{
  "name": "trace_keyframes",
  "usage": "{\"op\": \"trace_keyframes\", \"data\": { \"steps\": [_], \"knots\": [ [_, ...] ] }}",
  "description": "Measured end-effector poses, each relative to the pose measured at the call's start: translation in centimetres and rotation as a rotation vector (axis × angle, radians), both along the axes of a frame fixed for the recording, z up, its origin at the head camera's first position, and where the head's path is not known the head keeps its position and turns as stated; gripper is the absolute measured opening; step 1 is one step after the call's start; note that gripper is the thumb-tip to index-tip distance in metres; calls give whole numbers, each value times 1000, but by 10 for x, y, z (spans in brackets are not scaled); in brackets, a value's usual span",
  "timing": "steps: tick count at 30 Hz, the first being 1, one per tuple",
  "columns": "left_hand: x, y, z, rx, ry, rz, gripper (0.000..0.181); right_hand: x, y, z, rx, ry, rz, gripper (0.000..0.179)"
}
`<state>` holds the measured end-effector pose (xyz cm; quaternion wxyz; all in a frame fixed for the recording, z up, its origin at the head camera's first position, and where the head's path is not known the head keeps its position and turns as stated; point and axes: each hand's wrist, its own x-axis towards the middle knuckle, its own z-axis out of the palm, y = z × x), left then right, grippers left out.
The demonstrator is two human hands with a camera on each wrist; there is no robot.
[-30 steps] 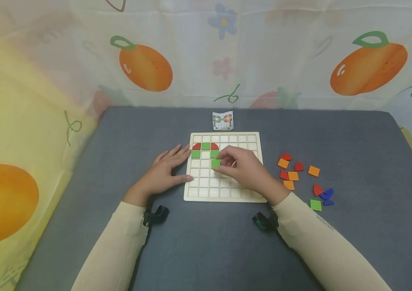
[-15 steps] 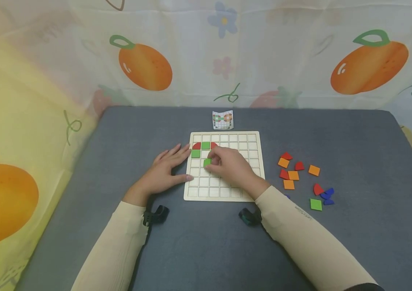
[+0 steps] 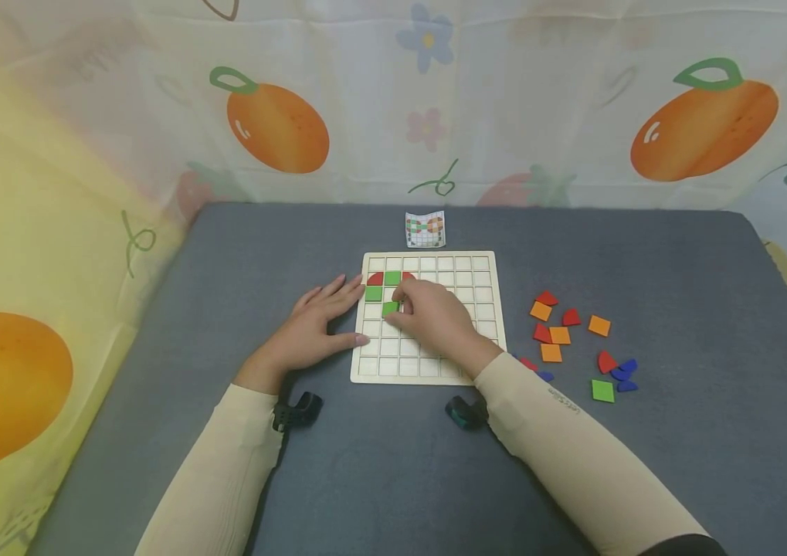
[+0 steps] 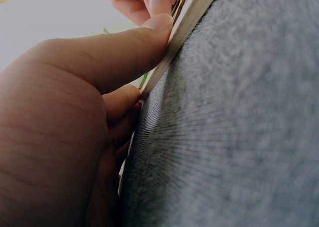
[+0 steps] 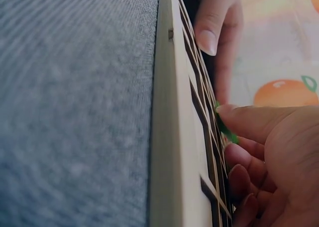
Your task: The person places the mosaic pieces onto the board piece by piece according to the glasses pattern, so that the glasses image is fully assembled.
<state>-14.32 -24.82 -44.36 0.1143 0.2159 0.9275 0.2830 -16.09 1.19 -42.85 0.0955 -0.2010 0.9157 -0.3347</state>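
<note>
My right hand [image 3: 438,320] pinches a green square tile [image 3: 390,309] over the pale wooden grid board [image 3: 393,367]. In the right wrist view that green tile [image 5: 227,126] is tilted at the grid surface between thumb and fingers. My left hand [image 3: 313,324] lies at the board's left edge, fingers extended, its thumb touching the rim in the left wrist view. Set in the board's upper left cells are a red rounded piece [image 3: 375,279], a green square [image 3: 392,278] and another green square [image 3: 374,293]. A second red piece [image 3: 408,276] is partly covered by my right hand.
A small printed pattern card [image 3: 425,229] lies behind the board. To the right are scattered orange squares [image 3: 560,335], red pieces [image 3: 571,317], blue pieces [image 3: 621,374] and a green square [image 3: 603,391]. More red and blue pieces show beside the right sleeve.
My right hand has moved left across the board with the green tile, by about one column, and slightly farther from me. The left hand has stayed in place.
</note>
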Motion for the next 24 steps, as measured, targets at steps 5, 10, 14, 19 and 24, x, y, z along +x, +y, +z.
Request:
{"op": "trace_keyframes", "data": {
  "steps": [5, 10, 14, 19, 24],
  "knots": [
    [0, 0, 0, 0, 2, -2, 93, -1, -2, 0, 37, -1, 1, 30],
    [0, -1, 0, 10, 9, -8, 94, 0, -2, 2, 30, -3, 9, 34],
    [0, -1, 0, 2, 5, -6, 93, 2, 2, 2, -14, -15, 12, 37],
    [0, 1, 1, 1, 4, -4, 93, 3, 7, 0, -84, -33, 24, 37],
    [0, 2, 4, 11, 4, -7, 94, 5, 14, 4, -187, -66, 29, 38]
  ]
}}
